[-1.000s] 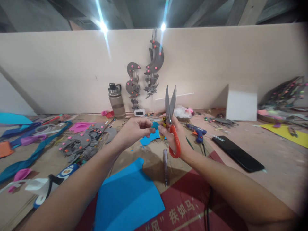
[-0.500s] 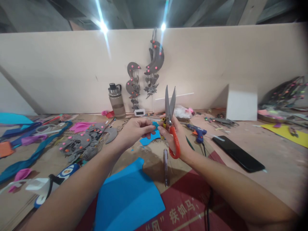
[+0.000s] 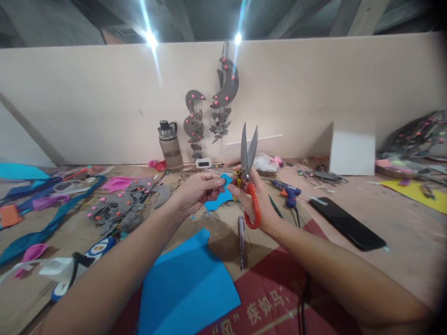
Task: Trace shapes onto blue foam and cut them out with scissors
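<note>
Between the fingertips of my left hand (image 3: 202, 188) is a small blue foam piece (image 3: 226, 178). My right hand (image 3: 253, 195) is closed round a pair of scissors (image 3: 249, 158) with red-orange handles, the blades parted and pointing up. My right fingertips come close to the small piece; whether they touch it I cannot tell. Behind and below the hands lies a blue foam scrap (image 3: 217, 203), partly covered. A larger blue foam sheet (image 3: 188, 284) rests nearer to me, with a pen (image 3: 241, 242) to its right.
At right are a blue glue gun (image 3: 291, 195) and a black phone (image 3: 347, 223). Grey moon-shaped pieces (image 3: 118, 204) with pink dots lie at left among coloured strips. A water bottle (image 3: 170, 149) and a small digital clock (image 3: 203, 163) stand against the white board (image 3: 104, 102).
The small blue piece has turned slightly between the left fingers, showing more of its face. My left hand has shifted slightly; the scissors stay nearly in place, blades still apart.
</note>
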The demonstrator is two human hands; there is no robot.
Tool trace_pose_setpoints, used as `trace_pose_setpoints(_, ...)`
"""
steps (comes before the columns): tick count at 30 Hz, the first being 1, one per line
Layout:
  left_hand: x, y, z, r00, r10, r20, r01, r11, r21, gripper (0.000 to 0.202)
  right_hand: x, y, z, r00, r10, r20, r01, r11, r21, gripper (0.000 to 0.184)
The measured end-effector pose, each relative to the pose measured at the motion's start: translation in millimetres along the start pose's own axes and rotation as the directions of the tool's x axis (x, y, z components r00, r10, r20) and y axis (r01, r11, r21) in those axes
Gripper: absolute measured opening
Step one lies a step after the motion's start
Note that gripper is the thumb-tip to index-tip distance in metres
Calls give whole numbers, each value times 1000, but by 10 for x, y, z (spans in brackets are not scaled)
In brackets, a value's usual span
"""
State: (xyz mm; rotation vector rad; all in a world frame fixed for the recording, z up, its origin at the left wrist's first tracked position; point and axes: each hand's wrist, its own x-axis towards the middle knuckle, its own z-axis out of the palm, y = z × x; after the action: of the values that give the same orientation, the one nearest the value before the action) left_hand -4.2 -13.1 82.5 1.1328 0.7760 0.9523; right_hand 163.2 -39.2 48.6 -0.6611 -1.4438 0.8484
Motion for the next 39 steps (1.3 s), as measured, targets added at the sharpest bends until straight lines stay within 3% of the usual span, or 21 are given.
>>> trace_pose_setpoints(7,-12,-22,18,998,54,29,-56,995,79,49,5,16,3,1000,6,-30,-6,1000,-5,41)
trace_pose_setpoints(19,15,-78,-22,985,171,0,-166,961,222,39,-3,-2,5,999,-10,-36,9,1000,-14,36)
trace_pose_setpoints(27,4,-96,11,985,173,24,-174,973,154,38,-14,3,5,999,-11,-33,11,1000,5,34)
trace_pose_setpoints(39,-14,-34,38,977,198,-73,-191,977,95,38,-5,145,0,998,28,-60,-24,998,63,33)
